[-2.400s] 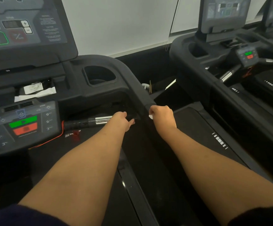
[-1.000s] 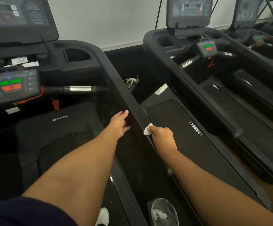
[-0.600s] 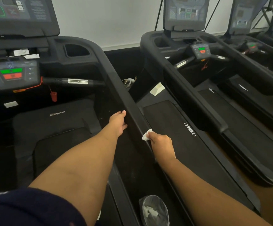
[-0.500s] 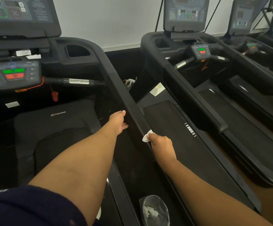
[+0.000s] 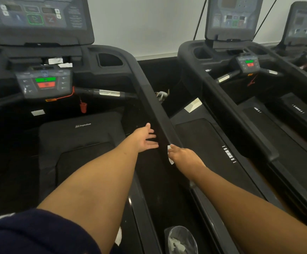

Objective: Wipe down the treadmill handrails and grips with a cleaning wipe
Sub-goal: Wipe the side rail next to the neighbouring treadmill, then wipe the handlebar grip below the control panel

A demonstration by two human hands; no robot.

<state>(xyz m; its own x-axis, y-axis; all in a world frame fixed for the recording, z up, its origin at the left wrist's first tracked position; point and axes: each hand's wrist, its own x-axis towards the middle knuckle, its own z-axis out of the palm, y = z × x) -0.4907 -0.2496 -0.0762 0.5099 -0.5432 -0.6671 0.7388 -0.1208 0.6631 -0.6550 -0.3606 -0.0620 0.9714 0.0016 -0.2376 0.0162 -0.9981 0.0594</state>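
Pinching the wipe (image 5: 169,149) against the outer edge of the rail (image 5: 149,92), the right hand (image 5: 184,156) keeps it pressed on for scrubbing; the left hand (image 5: 143,139), fingers spread and empty, hovers just inside the rail, probably for balance.

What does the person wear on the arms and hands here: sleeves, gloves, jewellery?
Both forearms are bare. The left hand and the right hand have no gloves, and no ring, watch or bracelet shows on them. A dark navy fabric sleeve covers the left upper arm at the bottom edge of the picture. No sleeve shows on the right arm.
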